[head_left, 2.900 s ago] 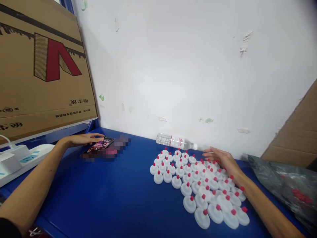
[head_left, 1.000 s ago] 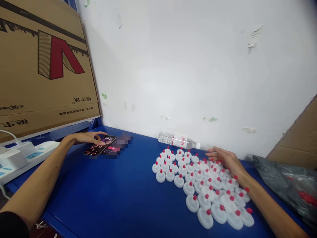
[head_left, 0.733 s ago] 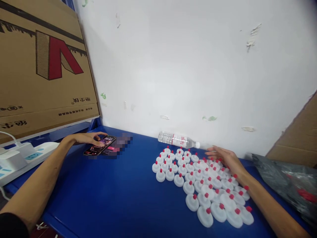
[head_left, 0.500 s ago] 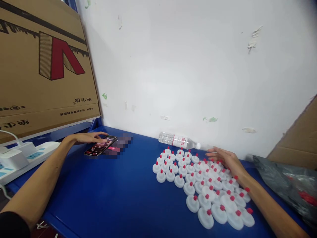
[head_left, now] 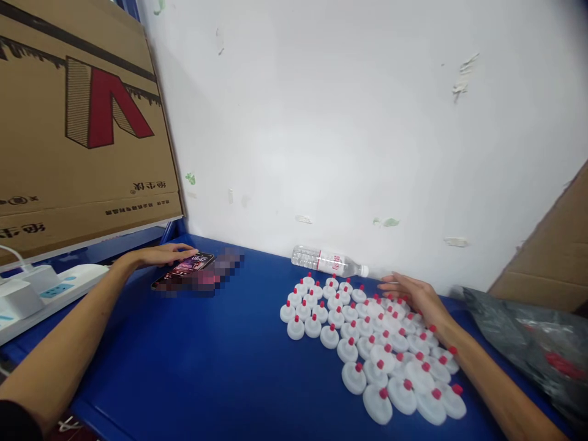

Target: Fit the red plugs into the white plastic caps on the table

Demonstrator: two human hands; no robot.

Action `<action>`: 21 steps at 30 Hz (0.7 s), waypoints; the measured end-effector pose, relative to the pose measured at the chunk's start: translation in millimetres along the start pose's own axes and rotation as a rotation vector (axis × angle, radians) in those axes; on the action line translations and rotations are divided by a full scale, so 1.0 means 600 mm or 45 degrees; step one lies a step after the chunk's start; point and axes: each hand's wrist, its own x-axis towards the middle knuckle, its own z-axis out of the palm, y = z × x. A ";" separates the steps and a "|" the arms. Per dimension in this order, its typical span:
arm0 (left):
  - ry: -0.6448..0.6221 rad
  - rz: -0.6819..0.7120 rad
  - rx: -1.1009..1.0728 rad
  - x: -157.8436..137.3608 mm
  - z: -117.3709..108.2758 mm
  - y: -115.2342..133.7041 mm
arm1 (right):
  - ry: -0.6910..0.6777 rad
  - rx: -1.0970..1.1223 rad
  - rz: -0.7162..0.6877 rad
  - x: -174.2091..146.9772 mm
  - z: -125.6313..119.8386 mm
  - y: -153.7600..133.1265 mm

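My left hand [head_left: 169,253] is at the far left of the table, fingers stretched out flat, with fingertips at the upper left edge of a smartphone [head_left: 187,267]. The phone's screen is lit and shows a clock. My right hand [head_left: 416,295] lies at the back right, fingers extended and slightly apart, holding nothing visible. It is beside a dense group of small white round plastic pieces with red tips [head_left: 377,403]; its lower side is partly hidden behind them. A clear plastic water bottle [head_left: 328,262] with a white cap lies on its side by the wall, left of that hand.
A blue table [head_left: 193,367] carries everything. On the left are a white power strip [head_left: 68,291] with plugged-in chargers and a large cardboard box [head_left: 41,122]. A grey plastic bag [head_left: 519,337] with something red lies at the right, before more cardboard [head_left: 551,257]. A white wall [head_left: 321,122] stands behind.
My left fingers have drawn back from the middle of the phone's screen to its upper left edge, uncovering the clock. My right hand stays in place; the view has shifted slightly.
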 end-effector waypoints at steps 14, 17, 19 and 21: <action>0.938 0.283 0.259 -0.026 0.033 0.165 | 0.003 0.006 0.007 -0.009 0.004 -0.012; 0.937 0.722 0.351 -0.041 0.063 0.215 | 0.007 0.004 0.011 -0.011 0.004 -0.012; 0.896 0.991 0.363 -0.055 0.088 0.250 | 0.013 0.004 0.014 -0.010 0.004 -0.011; 0.886 1.246 0.340 -0.073 0.115 0.281 | 0.017 0.002 0.020 -0.009 0.004 -0.009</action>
